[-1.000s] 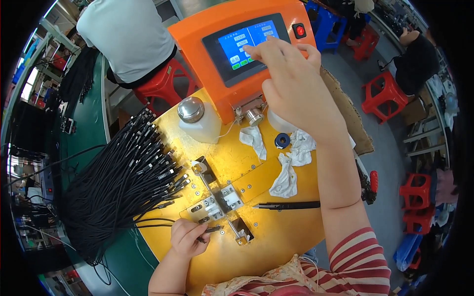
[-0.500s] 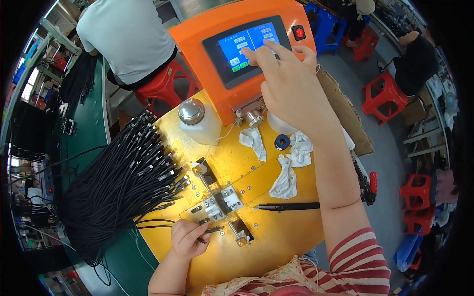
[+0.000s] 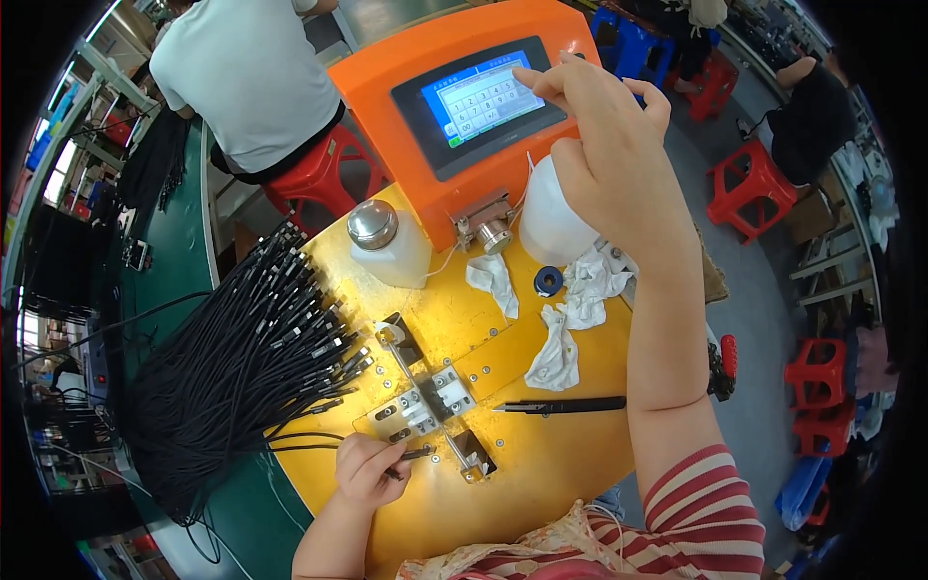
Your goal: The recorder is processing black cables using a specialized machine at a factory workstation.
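My left hand (image 3: 372,471) is closed in a pinch round a black cable (image 3: 416,452), whose end points toward the small metal fixture (image 3: 425,401) on the yellow worktop. Raised over the right side of the orange machine (image 3: 377,106) is my right hand (image 3: 623,159), with nothing in it. Its fingers are apart, and a fingertip is at the right edge of the touchscreen (image 3: 483,101); I cannot tell whether it touches. A number keypad in white and blue fills most of that screen.
Left of the fixture lies a large bundle of black cables (image 3: 232,358). A metal-topped bottle (image 3: 391,251), a white container (image 3: 556,217), crumpled tissues (image 3: 556,353), a dark blue ring (image 3: 548,281) and a black pen-like tool (image 3: 561,405) surround it. A seated person (image 3: 246,82) is behind, left.
The screen has switched from a blue page of values to a number keypad. My right hand has shifted right and slightly down, uncovering the white container. My left hand keeps its place.
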A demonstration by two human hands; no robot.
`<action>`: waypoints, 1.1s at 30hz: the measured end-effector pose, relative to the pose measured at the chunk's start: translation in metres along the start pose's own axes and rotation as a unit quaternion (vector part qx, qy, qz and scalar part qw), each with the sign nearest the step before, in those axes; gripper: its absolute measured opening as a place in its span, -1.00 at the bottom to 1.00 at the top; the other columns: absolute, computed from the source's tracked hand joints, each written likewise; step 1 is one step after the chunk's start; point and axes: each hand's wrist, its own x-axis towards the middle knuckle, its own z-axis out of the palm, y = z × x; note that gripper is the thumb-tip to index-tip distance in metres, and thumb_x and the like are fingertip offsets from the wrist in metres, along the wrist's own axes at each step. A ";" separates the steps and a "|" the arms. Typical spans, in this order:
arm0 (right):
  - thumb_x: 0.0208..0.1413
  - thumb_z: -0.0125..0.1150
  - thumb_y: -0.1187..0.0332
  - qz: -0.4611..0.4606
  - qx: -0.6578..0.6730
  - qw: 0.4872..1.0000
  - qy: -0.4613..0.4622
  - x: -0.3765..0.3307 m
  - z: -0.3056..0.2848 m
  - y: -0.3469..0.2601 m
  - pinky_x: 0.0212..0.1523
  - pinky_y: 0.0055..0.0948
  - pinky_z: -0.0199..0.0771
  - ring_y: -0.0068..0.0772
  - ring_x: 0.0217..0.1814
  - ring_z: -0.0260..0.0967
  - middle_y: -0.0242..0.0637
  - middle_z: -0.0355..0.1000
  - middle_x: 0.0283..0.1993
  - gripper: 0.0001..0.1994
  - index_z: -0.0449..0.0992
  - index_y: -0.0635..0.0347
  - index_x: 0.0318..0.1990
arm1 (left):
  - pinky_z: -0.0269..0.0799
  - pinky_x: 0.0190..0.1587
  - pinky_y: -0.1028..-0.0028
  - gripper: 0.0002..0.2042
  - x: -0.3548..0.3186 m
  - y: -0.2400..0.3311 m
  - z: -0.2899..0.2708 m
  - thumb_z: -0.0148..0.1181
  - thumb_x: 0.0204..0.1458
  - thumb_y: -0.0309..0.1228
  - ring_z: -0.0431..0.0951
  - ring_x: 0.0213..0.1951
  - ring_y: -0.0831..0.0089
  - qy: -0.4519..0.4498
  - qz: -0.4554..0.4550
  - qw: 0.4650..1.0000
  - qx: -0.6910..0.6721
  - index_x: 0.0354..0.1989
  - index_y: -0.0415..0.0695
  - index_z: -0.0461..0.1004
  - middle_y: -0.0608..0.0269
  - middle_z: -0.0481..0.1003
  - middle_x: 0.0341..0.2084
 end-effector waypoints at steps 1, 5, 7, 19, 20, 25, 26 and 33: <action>-0.07 0.09 0.59 0.000 0.000 1.000 0.001 0.000 0.001 0.000 0.16 0.02 -0.01 -0.30 0.10 0.33 -0.31 0.46 -0.20 -0.69 0.37 0.10 -0.11 | 0.30 -0.54 0.46 -0.76 -0.001 0.000 0.000 0.30 -0.26 -0.58 0.40 -0.59 0.34 0.002 0.000 1.000 0.000 -0.33 -0.21 0.53 0.24 0.45 -0.55; -0.07 -0.02 0.63 0.006 0.003 1.000 -0.019 -0.002 0.007 0.000 0.19 -0.04 -0.06 -0.35 0.06 0.35 -0.32 0.44 -0.18 -0.63 0.37 0.11 -0.06 | 0.30 -0.54 0.46 -0.76 -0.002 0.000 0.000 0.31 -0.27 -0.58 0.40 -0.59 0.34 0.003 -0.004 1.000 0.004 -0.33 -0.20 0.53 0.24 0.45 -0.55; -0.07 -0.12 0.67 0.014 -0.001 0.999 -0.043 -0.003 0.008 0.000 0.23 -0.10 -0.13 -0.41 0.06 0.37 -0.33 0.42 -0.12 -0.57 0.36 0.10 0.00 | 0.30 -0.54 0.46 -0.76 -0.002 0.000 0.000 0.32 -0.27 -0.57 0.40 -0.59 0.34 0.005 -0.006 1.000 0.006 -0.33 -0.21 0.53 0.24 0.45 -0.55; 0.00 0.05 0.42 -0.029 -0.008 1.000 -0.008 -0.002 0.027 -0.006 0.14 0.18 -0.05 -0.25 0.15 0.30 -0.27 0.48 -0.21 -0.74 0.39 0.12 -0.10 | 0.30 -0.54 0.46 -0.77 -0.002 -0.001 0.001 0.33 -0.27 -0.57 0.39 -0.59 0.34 0.010 -0.007 1.000 0.005 -0.35 -0.21 0.54 0.24 0.45 -0.55; 0.00 0.05 0.42 -0.023 -0.013 1.000 -0.015 -0.001 0.026 -0.006 0.13 0.18 -0.04 -0.24 0.17 0.28 -0.28 0.49 -0.22 -0.74 0.39 0.13 -0.10 | 0.30 -0.54 0.46 -0.77 -0.002 -0.001 0.001 0.33 -0.27 -0.57 0.39 -0.59 0.34 0.011 -0.007 1.000 0.005 -0.35 -0.21 0.54 0.24 0.45 -0.55; -0.02 -0.11 0.49 0.022 -0.060 0.994 -0.085 -0.002 0.027 -0.009 0.27 -0.03 -0.19 -0.30 0.34 0.12 -0.30 0.42 -0.03 -0.61 0.41 0.11 0.02 | 0.25 -0.56 0.45 -0.86 0.001 -0.002 0.001 0.26 -0.14 -0.54 0.35 -0.61 0.37 0.004 0.013 1.000 0.002 -0.38 -0.26 0.49 0.21 0.37 -0.58; -0.01 -0.11 0.50 0.013 -0.053 0.995 -0.078 -0.002 0.025 -0.007 0.27 -0.03 -0.20 -0.30 0.34 0.12 -0.30 0.42 -0.03 -0.61 0.41 0.10 0.02 | 0.25 -0.56 0.45 -0.86 0.001 -0.002 0.002 0.26 -0.14 -0.54 0.35 -0.61 0.37 0.004 0.015 1.000 0.001 -0.38 -0.26 0.49 0.21 0.37 -0.58; -0.03 0.02 0.46 0.010 -0.035 0.999 -0.008 -0.002 0.018 0.016 0.20 0.19 -0.13 -0.11 0.30 0.20 -0.24 0.50 -0.21 -0.71 0.36 0.13 -0.08 | 0.27 -0.55 0.46 -0.82 0.000 0.000 0.003 0.28 -0.21 -0.57 0.37 -0.60 0.36 0.007 0.003 1.000 0.005 -0.36 -0.23 0.51 0.23 0.40 -0.57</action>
